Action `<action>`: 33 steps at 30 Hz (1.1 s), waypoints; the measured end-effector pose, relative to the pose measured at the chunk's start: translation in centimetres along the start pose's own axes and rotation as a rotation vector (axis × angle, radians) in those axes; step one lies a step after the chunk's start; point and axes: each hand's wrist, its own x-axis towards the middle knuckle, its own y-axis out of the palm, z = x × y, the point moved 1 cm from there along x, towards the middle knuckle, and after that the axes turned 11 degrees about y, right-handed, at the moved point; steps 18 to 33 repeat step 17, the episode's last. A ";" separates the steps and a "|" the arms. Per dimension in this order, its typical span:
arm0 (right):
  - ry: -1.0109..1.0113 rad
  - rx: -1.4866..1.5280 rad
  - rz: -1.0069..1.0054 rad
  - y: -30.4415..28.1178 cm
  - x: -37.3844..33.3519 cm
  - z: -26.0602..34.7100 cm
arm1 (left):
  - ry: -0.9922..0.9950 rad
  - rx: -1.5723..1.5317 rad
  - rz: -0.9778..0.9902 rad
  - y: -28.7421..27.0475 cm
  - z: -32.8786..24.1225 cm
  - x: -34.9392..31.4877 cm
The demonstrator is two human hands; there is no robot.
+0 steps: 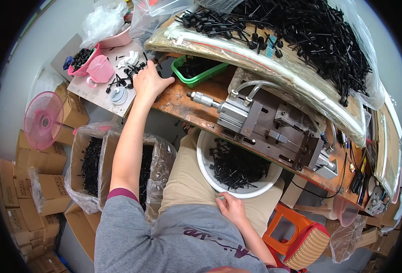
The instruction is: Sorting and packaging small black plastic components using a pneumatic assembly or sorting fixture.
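Note:
My left hand (148, 83) reaches out over the corner between the small side table (89, 88) and the wooden workbench (169, 98). Its thumb is spread away from the fingers, and loose black plastic parts (130, 73) lie beside the fingertips. Just right of that hand, a green tray (206, 78) holds more black parts. On my lap sits a white plastic basket (200, 159) with a heap of black stemmed parts (237, 166). My right hand (232, 207) rests on my thigh by the basket's near rim, fingers curled in, nothing visible in them.
A metal fixture with a pneumatic cylinder (232, 116) is mounted on the bench. Black parts (301, 32) are piled above it. Plastic-lined boxes (80, 182) stand left of my legs. A pink cup (101, 69), a pink fan (43, 120) and an orange stool (285, 223) are around.

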 end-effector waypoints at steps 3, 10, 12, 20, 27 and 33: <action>-0.005 0.010 0.011 0.2 0.1 -0.2 | -0.019 0.041 -0.079 0.4 -0.4 -0.4; -0.006 0.051 0.012 0.0 0.3 -0.4 | -0.034 0.002 -0.048 0.3 -0.9 -1.5; 0.005 0.060 0.018 0.0 0.4 -0.5 | -0.008 -0.053 -0.067 -0.3 -0.8 -2.8; 0.037 0.070 0.023 0.0 0.6 -1.0 | 0.103 -0.193 -0.320 0.3 2.0 -6.6; 0.037 0.070 0.023 0.0 0.6 -1.0 | 0.103 -0.193 -0.320 0.3 2.0 -6.6; 0.037 0.070 0.023 0.0 0.6 -1.0 | 0.103 -0.193 -0.320 0.3 2.0 -6.6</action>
